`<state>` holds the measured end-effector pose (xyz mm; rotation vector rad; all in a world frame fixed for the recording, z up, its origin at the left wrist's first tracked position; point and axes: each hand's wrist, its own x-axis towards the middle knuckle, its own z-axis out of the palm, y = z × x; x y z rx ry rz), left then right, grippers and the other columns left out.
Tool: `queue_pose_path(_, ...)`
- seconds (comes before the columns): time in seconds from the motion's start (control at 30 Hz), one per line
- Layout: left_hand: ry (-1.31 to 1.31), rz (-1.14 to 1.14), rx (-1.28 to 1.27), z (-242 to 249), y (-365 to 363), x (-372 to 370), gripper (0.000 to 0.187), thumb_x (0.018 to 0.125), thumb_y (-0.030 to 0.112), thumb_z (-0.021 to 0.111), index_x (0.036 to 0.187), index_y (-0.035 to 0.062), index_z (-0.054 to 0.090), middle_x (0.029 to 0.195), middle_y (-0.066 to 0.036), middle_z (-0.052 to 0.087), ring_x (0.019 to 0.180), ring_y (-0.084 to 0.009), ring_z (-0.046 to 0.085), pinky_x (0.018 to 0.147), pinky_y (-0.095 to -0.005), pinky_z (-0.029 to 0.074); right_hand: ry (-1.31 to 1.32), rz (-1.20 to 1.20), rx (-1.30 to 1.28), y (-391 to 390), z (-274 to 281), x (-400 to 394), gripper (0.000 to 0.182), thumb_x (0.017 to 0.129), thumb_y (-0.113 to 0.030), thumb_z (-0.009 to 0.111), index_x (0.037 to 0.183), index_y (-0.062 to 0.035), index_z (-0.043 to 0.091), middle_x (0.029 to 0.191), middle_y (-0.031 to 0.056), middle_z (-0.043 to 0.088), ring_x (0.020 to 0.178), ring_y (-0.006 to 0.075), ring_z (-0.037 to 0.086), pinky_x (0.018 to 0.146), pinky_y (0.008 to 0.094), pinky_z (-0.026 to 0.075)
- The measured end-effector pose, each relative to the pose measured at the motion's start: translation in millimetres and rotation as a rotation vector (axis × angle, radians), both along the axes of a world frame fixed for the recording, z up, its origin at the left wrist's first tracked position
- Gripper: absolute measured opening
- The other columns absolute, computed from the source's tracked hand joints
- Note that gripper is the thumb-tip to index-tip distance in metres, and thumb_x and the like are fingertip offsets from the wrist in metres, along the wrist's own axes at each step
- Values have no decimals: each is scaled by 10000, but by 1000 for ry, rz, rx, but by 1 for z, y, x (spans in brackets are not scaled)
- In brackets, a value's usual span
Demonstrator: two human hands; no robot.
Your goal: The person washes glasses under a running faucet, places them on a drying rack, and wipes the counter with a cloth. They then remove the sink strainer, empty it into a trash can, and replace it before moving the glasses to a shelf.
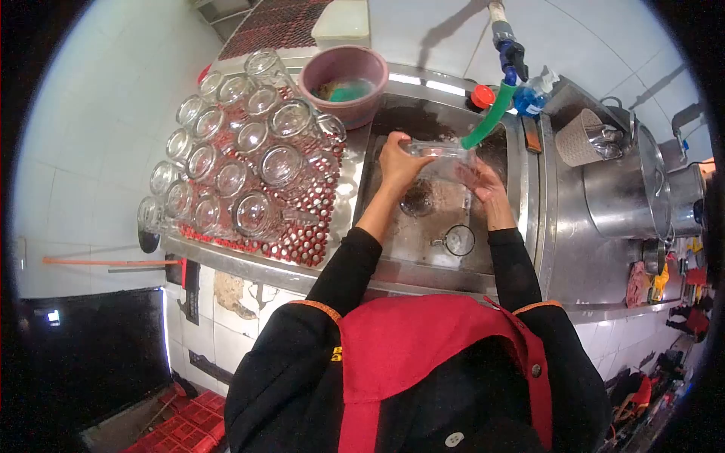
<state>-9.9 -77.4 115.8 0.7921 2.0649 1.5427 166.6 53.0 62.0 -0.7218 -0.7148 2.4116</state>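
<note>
Over the metal sink, my left hand grips the left end of a clear glass container. At its other end my right hand is closed against the glass. A green hose hangs down from the tap with its mouth right at the container's upper edge. On the sink floor stands a glass mug, its handle to the left. Another dark, round glass piece lies in the sink, partly behind my left forearm.
Many upturned glass mugs cover a red perforated mat on the left. Behind the sink are a pink bucket, a red lid and a blue bottle. A large metal pot stands right, near a woven cup.
</note>
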Motion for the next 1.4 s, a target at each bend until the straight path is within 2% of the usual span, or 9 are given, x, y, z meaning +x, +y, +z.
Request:
queue_pose_path(0.17,499,49,-66,68,-15,12,606,442,274,796,942,139,482,917,-136,441,892,-332,444,747,-392,406,135,-273,-521,-37,29,-32,296,880,-80,370,1163,-13,423,1091,129,512,988,243,521,889,338,429)
queue_pose_path(0.27,635,43,21,101,-30,16,550,465,291,775,918,126,510,894,-139,432,851,-328,439,749,-384,396,457,230,78,-34,7,-32,333,869,-67,395,1198,-16,401,1173,142,470,1044,240,493,898,332,419)
queue_pose_path(0.33,706,26,90,117,-39,12,580,445,313,790,928,134,522,894,-143,425,865,-331,432,752,-390,393,-82,31,580,-50,14,-35,383,838,-83,471,1208,-16,398,1199,153,452,1072,234,476,900,320,413)
queue_pose_path(0.47,821,77,213,147,-64,-7,662,387,388,814,918,117,526,880,-140,434,854,-321,451,742,-393,399,-215,323,309,-8,-57,-20,305,756,-214,619,1004,-57,534,915,43,590,702,169,533,633,280,452)
queue_pose_path(0.6,850,179,277,181,-103,-33,662,358,397,828,889,117,549,852,-123,472,808,-293,501,708,-377,422,-1230,711,1588,-33,-43,-8,485,581,-422,742,786,-37,531,731,116,578,693,292,553,639,383,441)
queue_pose_path(0.83,767,445,281,224,-194,-92,624,418,327,840,887,71,518,827,-94,513,804,-215,530,655,-330,456,-1422,1153,1443,-82,-77,51,1101,356,-469,820,1212,-3,308,1183,264,417,1059,388,456,882,405,392)
queue_pose_path(0.9,281,334,616,241,-224,-89,580,449,238,838,897,55,519,808,-66,549,764,-157,542,615,-286,460,-1366,1168,1356,-83,-70,44,1049,371,-418,824,1194,4,328,1158,268,426,1069,386,444,880,401,396)
queue_pose_path(1.03,862,390,352,235,-295,-121,574,469,41,794,983,29,538,850,-48,551,732,-133,553,639,-252,467,-1411,1062,1377,-79,-62,29,988,407,-334,812,1193,-1,317,1126,264,451,1056,374,458,866,379,402)
queue_pose_path(1.4,921,473,-269,201,-329,-69,628,381,172,831,952,99,581,931,-79,498,872,-193,498,729,-311,436,-1217,451,1459,-27,-26,-23,774,437,-258,777,1062,-4,398,1025,206,521,976,337,509,812,362,419)
